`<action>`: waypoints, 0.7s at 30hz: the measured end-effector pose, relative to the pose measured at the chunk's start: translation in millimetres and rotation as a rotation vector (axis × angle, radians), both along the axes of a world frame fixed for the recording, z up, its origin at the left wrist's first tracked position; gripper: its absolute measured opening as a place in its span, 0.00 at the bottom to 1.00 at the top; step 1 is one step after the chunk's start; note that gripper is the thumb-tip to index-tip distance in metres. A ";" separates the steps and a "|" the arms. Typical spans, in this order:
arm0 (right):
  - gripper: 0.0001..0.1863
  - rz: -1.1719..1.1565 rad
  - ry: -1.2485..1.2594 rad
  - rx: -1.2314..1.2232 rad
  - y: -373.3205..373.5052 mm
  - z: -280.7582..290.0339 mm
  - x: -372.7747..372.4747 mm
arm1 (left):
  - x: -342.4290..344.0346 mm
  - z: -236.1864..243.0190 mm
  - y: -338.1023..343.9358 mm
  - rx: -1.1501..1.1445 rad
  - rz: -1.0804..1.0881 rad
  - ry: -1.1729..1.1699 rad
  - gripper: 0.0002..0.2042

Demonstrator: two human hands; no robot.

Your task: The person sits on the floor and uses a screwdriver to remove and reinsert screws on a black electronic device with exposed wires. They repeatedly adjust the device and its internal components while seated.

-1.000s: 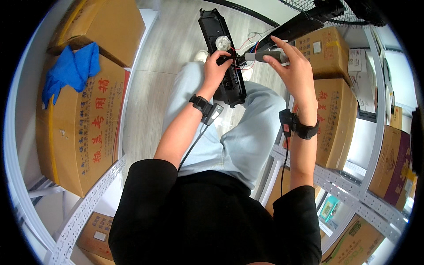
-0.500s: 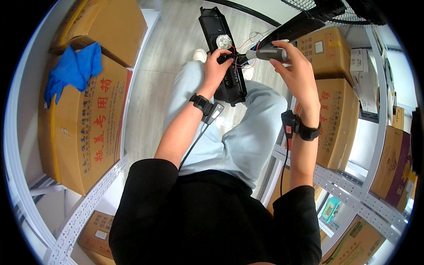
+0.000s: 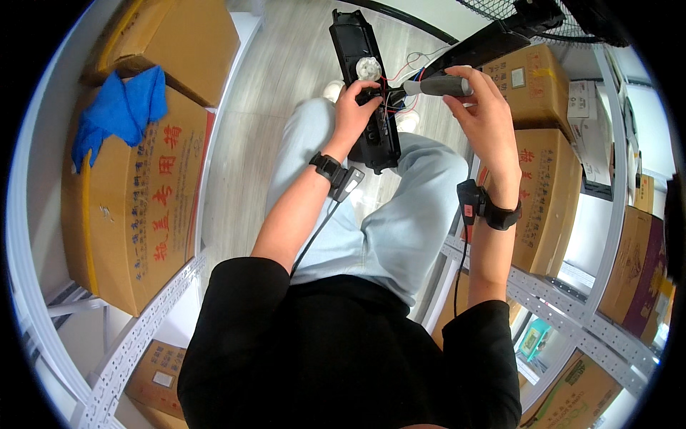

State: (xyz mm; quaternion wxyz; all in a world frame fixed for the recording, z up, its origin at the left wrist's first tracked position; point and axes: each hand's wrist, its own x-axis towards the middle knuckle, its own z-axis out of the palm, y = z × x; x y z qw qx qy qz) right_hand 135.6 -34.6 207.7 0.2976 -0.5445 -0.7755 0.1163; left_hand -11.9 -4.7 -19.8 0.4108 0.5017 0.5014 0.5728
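A long black plastic housing [image 3: 361, 68] rests upright on my lap, its inside showing a white round part [image 3: 369, 68] and thin red, white and black wires [image 3: 401, 84]. My left hand [image 3: 355, 109] grips the housing near its middle. My right hand [image 3: 480, 100] is closed on the grey handle of a screwdriver [image 3: 437, 86], whose tip points left into the housing beside the wires. Both wrists wear black bands with small devices and cables.
Metal shelving stands on both sides. Cardboard boxes [image 3: 136, 193] fill the left shelf, one with a blue cloth [image 3: 118, 111] on top. More boxes [image 3: 547, 171] fill the right shelves. A black fan stand and grille [image 3: 529, 21] lean at top right. Wooden floor lies ahead.
My right hand has shifted the screwdriver slightly up and right, and its grip has turned a little. The left hand stays on the housing.
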 end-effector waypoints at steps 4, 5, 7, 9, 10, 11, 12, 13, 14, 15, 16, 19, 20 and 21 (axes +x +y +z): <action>0.13 -0.050 -0.082 -0.031 3.4 -5.1 5.1 | 1.9 -0.1 -1.2 -0.034 -0.014 -0.087 0.13; 0.13 -0.080 -0.131 -0.030 2.1 -3.0 0.6 | 2.2 -3.2 -0.4 -0.034 -0.017 -0.104 0.13; 0.13 -0.130 -0.224 0.015 1.9 -3.6 -2.0 | 3.2 -5.9 0.6 -0.016 -0.022 -0.117 0.14; 0.14 -0.167 -0.314 0.103 4.5 -7.5 0.0 | 3.7 -5.4 0.6 0.020 -0.027 -0.110 0.14; 0.14 -0.142 -0.291 0.095 4.0 -7.0 -0.2 | 3.4 -5.2 0.7 0.020 -0.028 -0.107 0.14; 0.14 -0.116 -0.267 0.086 3.1 -5.9 -0.5 | 3.1 -5.0 0.7 0.019 -0.029 -0.104 0.14; 0.15 -0.090 -0.244 0.077 2.1 -5.0 -0.8 | 2.8 -4.7 0.7 0.019 -0.028 -0.101 0.14; 0.15 -0.064 -0.167 0.055 0.4 -4.9 -1.6 | 2.4 -5.1 0.4 0.005 -0.026 -0.103 0.14; 0.16 -0.038 -0.090 0.033 -1.5 -4.7 -1.8 | 3.4 -5.1 0.3 -0.009 -0.022 -0.104 0.14; 0.17 -0.011 -0.013 0.010 -2.4 -4.9 -1.8 | 4.1 -5.2 0.4 -0.024 -0.018 -0.106 0.14; 0.17 -0.014 -0.037 -0.003 -1.9 -5.0 -0.5 | 5.2 -6.6 1.9 -0.043 -0.030 -0.133 0.14; 0.17 -0.106 -0.181 -0.052 2.6 -6.6 2.1 | 4.2 -9.7 3.0 -0.027 -0.031 -0.140 0.14; 0.16 -0.191 -0.275 -0.075 5.3 -8.1 1.9 | 4.1 -8.9 2.9 -0.010 -0.028 -0.129 0.14; 0.16 -0.276 -0.369 -0.098 6.6 -8.8 1.7 | 4.2 -8.1 2.1 0.008 -0.025 -0.118 0.14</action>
